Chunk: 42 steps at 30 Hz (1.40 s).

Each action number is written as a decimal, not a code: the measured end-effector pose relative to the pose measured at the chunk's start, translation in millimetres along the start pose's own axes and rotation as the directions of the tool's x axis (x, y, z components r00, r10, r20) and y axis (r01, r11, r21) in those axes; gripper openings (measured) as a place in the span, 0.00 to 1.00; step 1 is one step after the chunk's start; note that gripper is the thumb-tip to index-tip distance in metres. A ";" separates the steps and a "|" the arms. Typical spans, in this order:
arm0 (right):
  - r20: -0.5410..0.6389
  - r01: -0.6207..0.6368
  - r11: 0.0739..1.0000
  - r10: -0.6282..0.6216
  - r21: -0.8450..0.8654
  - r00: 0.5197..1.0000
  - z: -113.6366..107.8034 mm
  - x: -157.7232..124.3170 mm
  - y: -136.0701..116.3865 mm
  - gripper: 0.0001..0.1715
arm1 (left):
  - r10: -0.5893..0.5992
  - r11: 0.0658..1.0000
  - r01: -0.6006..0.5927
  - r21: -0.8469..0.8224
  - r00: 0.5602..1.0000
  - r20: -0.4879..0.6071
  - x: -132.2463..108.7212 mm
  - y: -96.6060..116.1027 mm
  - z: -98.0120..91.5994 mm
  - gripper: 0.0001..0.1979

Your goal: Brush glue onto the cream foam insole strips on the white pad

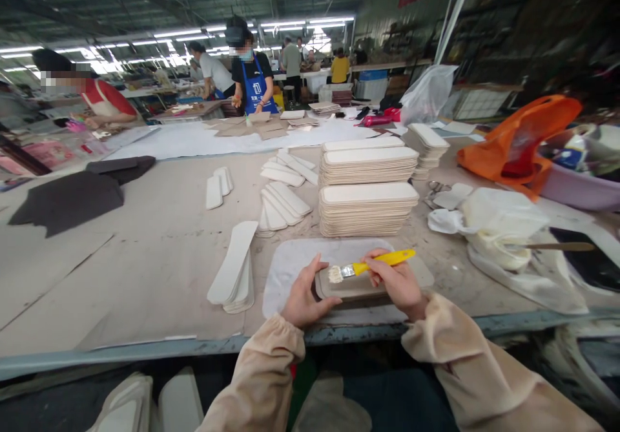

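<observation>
My right hand [400, 283] grips a paintbrush [390, 259] by its yellow handle. The brush's bristles, coated with a thick cream-white substance, are over the left part of a grey-brown rounded panel [368, 285], apparently the top of a low stack. Whether they touch it I cannot tell. My left hand [305, 293] clasps the panel's left end, thumb in front and fingers behind. Under the panels lies a pale rounded sheet [283, 270] near the table's front edge. Just behind stand tall piles of white-topped, rounded strips [368, 193].
Left of the sheet lie overlapping white strips [235, 264], with fanned strips [285, 203] farther back. On the right are a plastic-wrapped lump [504, 225] with a stick, scissors [438, 186], a black flat object [588, 257] and an orange bag [518, 138]. A co-worker in a blue apron [256, 90] stands opposite.
</observation>
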State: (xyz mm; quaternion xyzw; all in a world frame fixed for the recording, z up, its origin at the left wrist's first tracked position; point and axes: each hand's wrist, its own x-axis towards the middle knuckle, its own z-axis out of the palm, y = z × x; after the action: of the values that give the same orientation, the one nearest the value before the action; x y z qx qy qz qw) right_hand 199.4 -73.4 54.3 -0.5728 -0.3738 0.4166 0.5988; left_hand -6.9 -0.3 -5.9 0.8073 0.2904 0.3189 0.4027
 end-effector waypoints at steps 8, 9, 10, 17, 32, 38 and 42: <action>0.025 0.013 0.937 -0.005 -0.350 1.000 12.5 -1.0 -3.3 0.15 | 0.015 0.995 -0.014 0.098 1.000 -0.008 -1.0 1.4 -0.2 0.50; 0.021 0.039 0.920 -0.033 -0.390 0.999 10.6 -1.0 -4.3 0.14 | 0.016 0.994 -0.015 0.106 1.000 -0.008 -0.9 1.4 -0.1 0.50; 0.014 0.067 0.902 -0.067 -0.426 0.998 7.9 -1.0 -5.6 0.14 | 0.017 0.994 -0.016 0.112 1.000 -0.007 -0.8 1.4 0.0 0.49; -0.104 0.069 0.763 -0.176 -0.643 0.979 -33.9 -0.6 -18.8 0.13 | 0.015 0.988 -0.015 0.154 1.000 0.002 0.8 5.3 -0.9 0.46; -0.332 -0.133 0.468 -0.373 -0.873 0.866 -108.0 -16.8 -34.4 0.12 | 0.025 0.981 -0.026 0.191 1.000 0.008 0.1 3.1 -1.1 0.44; -0.285 0.023 0.927 -0.139 -0.373 0.948 -60.3 -25.8 -36.4 0.16 | 0.061 0.981 -0.062 0.181 0.998 0.011 -0.5 1.5 -0.4 0.46; -0.075 -0.039 0.988 0.028 -0.151 0.997 -9.7 -27.5 -19.7 0.17 | 0.062 0.983 -0.066 0.172 0.998 0.027 0.0 -0.3 0.0 0.48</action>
State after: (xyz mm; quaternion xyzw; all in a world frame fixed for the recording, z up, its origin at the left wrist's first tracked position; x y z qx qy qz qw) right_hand 199.6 -102.5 74.2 -0.6379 -0.3731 0.3757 0.5592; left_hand -6.9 -0.1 -6.1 0.8516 0.2866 0.2965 0.3238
